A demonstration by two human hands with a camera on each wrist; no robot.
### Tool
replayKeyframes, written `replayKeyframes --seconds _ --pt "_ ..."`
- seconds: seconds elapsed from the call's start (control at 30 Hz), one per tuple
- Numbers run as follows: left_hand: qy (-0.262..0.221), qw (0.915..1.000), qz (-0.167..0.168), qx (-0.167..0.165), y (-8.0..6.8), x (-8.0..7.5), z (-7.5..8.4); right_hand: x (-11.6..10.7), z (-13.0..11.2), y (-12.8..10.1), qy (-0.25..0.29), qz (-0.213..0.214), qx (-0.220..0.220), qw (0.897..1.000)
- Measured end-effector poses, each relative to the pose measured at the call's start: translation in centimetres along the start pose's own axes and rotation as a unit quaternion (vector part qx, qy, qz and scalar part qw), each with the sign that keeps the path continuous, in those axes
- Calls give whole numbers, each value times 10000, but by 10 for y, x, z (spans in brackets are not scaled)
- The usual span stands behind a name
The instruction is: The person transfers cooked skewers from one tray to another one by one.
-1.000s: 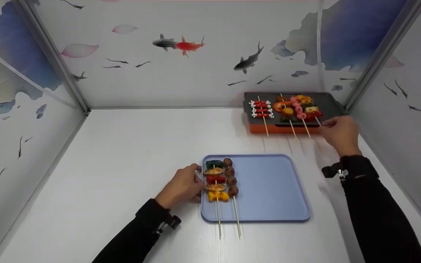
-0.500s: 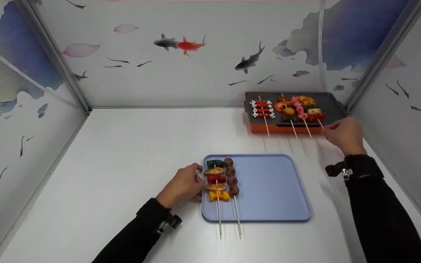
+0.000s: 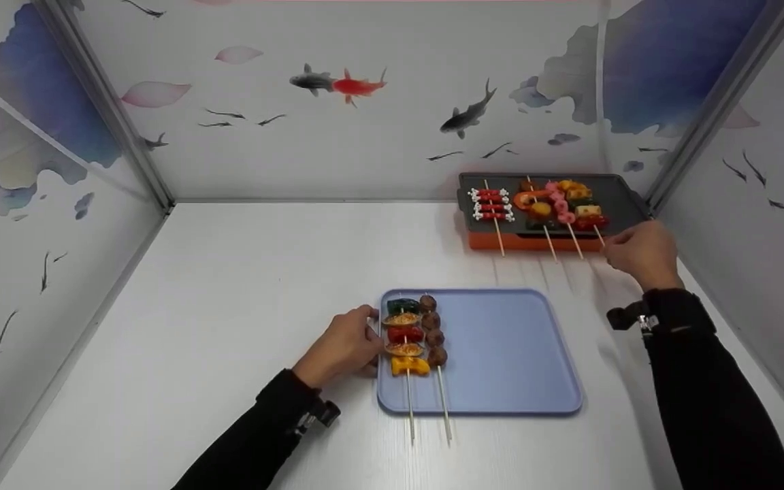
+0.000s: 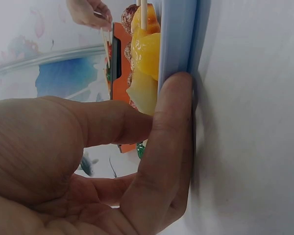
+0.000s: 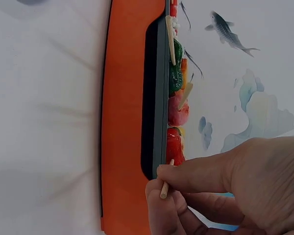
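Diffuse light, soft shadows, dim right-wrist view

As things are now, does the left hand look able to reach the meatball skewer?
Probably yes: the left hand is at the left edge of the tray. The colourful skewer lies between, but nothing seems to cover the meatball skewer from above.

The tabletop point(image 3: 263, 272) looks smooth, with a soft sheen; dull metal posts point(image 3: 107, 99) rise from its far corners. By the right one, the grill point(image 5: 125, 98) has a smooth, plastic-looking body and a matt hotplate point(image 3: 623, 204). Near the left edge of the smooth, plastic-looking tray point(image 3: 508, 354), the meatballs point(image 3: 431, 321) look rough, the pepper point(image 4: 148, 56) glossy. The sticks point(image 5: 171, 41) are bare wood; the sleeves point(image 3: 712, 388), matt cloth.
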State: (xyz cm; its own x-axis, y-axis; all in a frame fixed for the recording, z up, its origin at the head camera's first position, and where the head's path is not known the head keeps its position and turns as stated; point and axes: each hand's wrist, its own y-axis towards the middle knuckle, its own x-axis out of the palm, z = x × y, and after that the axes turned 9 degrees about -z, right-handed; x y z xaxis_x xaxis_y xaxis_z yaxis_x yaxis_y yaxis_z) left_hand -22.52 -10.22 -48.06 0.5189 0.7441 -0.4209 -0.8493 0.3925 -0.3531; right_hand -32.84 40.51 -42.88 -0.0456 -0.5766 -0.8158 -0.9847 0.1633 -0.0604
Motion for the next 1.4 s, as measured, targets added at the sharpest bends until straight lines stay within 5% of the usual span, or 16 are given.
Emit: replayKeyframes --seconds 0.4,0.7,1.4 --pt "-63 10000 -14 67 0 0 0 1 3 -1 276 -193 42 9994" --pt "-94 9999 -15 -88 -1 2 2 8 8 -2 248 58 18 9997" --pt "202 9998 -3 33 2 0 -1 16 14 -2 704 29 548 9960"
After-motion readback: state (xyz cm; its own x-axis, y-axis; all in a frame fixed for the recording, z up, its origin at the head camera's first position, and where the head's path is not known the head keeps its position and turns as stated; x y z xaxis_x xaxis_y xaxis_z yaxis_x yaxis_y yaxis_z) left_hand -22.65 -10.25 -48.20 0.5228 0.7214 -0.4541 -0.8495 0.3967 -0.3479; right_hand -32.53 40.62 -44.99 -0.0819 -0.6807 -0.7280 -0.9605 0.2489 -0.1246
